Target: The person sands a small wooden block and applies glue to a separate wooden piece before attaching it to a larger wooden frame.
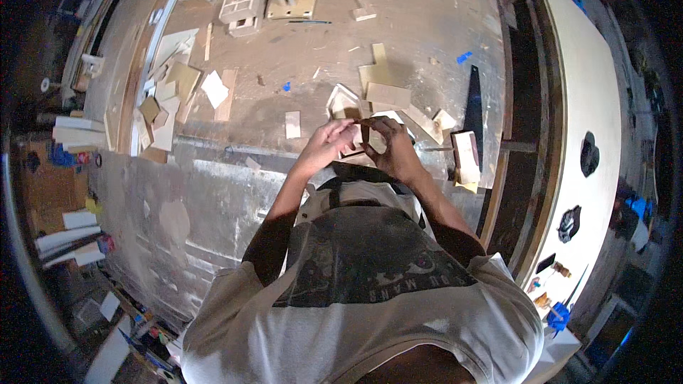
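At the near edge of the workbench, my left hand (329,145) and my right hand (395,148) meet in front of my chest. The fingertips of both pinch a small brown wooden piece (365,123), mostly covered by the fingers. Just beyond them rests a small pale wooden frame (343,94) with a pointed end. A flat rectangular wooden board (389,95) lies past my right hand, among several offcuts. To the left of my left hand is a small pale wooden rectangle (292,124).
On the right lie a dark handsaw (474,110) and a wooden block (466,158). Wood scraps (165,110) are heaped at the left. Farther back stand a small wooden model (243,8) and a flat wooden base (302,4). A long pale panel (587,92) runs along the right side.
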